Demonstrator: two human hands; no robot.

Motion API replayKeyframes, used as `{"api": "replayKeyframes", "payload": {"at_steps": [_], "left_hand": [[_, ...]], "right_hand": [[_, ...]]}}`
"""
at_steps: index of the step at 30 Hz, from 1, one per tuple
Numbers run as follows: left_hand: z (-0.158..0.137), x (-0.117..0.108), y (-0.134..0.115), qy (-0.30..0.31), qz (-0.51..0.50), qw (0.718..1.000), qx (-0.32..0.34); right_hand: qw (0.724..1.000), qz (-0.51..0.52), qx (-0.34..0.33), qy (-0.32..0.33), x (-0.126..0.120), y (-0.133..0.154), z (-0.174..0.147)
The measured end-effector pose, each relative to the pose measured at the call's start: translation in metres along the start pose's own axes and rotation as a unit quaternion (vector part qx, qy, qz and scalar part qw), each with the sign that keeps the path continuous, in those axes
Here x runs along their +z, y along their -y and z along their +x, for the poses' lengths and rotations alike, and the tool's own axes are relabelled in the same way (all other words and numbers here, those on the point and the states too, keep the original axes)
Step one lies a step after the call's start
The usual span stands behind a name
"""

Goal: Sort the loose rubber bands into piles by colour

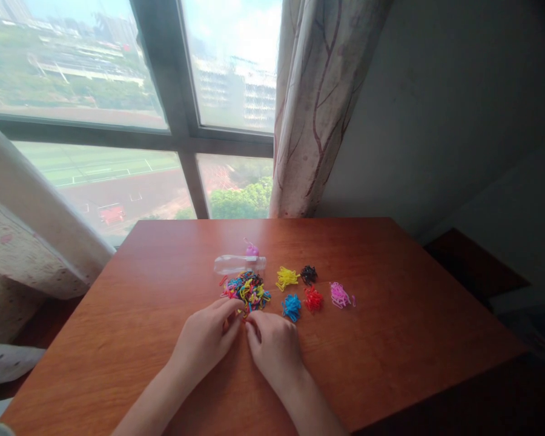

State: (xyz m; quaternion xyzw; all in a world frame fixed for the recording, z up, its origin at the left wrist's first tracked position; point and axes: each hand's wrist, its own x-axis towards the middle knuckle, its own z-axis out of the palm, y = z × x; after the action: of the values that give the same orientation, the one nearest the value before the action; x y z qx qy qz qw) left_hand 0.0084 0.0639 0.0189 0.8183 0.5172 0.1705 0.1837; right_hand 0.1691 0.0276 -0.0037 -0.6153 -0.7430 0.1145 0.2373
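A mixed pile of small coloured rubber bands (251, 289) lies on the wooden table. My left hand (215, 327) is at its near edge, fingers curled and thumb close to the forefinger; what sits between those tips is too small to make out. Beside it my right hand (275, 342) pinches with thumb and forefinger at what looks like a reddish rubber band. The fingertips of both hands almost meet. To the right are single-colour heaps: yellow bands (287, 278), black bands (309, 274), blue bands (291, 307), red bands (313, 299) and pink bands (340, 295).
Behind the mixed pile a clear plastic bottle (234, 264) lies on its side, with a purple-pink cap (251, 249) just behind it. The brown table (390, 339) reaches to a window (140, 175) with a patterned curtain (318, 109) on the right.
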Motion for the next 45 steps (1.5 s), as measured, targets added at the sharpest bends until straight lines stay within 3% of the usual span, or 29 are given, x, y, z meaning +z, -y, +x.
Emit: {"api": "replayKeyframes", "payload": {"at_steps": [11, 19, 27, 36, 41, 45], "left_hand": [[0.021, -0.002, -0.014, 0.037, 0.078, 0.996, -0.021], [0.017, -0.002, -0.012, 0.022, 0.056, 0.998, -0.019], [0.022, -0.010, -0.018, -0.002, -0.107, 0.994, 0.024], [0.065, 0.007, -0.060, 0.070, -0.076, 0.986, 0.128], [0.078, 0.020, -0.065, 0.082, -0.049, 0.986, 0.137], [0.078, 0.016, -0.063, 0.078, -0.037, 0.988, 0.130]], "right_hand": [[0.999, 0.037, 0.009, 0.004, -0.005, -0.003, -0.016], [0.999, 0.036, 0.006, -0.011, -0.004, -0.003, -0.019], [1.000, 0.019, 0.008, -0.007, -0.004, -0.003, -0.016], [0.999, -0.035, 0.026, -0.006, -0.001, -0.003, -0.024], [0.999, -0.024, 0.043, -0.008, -0.002, -0.002, -0.025], [0.999, -0.011, 0.040, -0.008, -0.002, -0.003, -0.024]]}}
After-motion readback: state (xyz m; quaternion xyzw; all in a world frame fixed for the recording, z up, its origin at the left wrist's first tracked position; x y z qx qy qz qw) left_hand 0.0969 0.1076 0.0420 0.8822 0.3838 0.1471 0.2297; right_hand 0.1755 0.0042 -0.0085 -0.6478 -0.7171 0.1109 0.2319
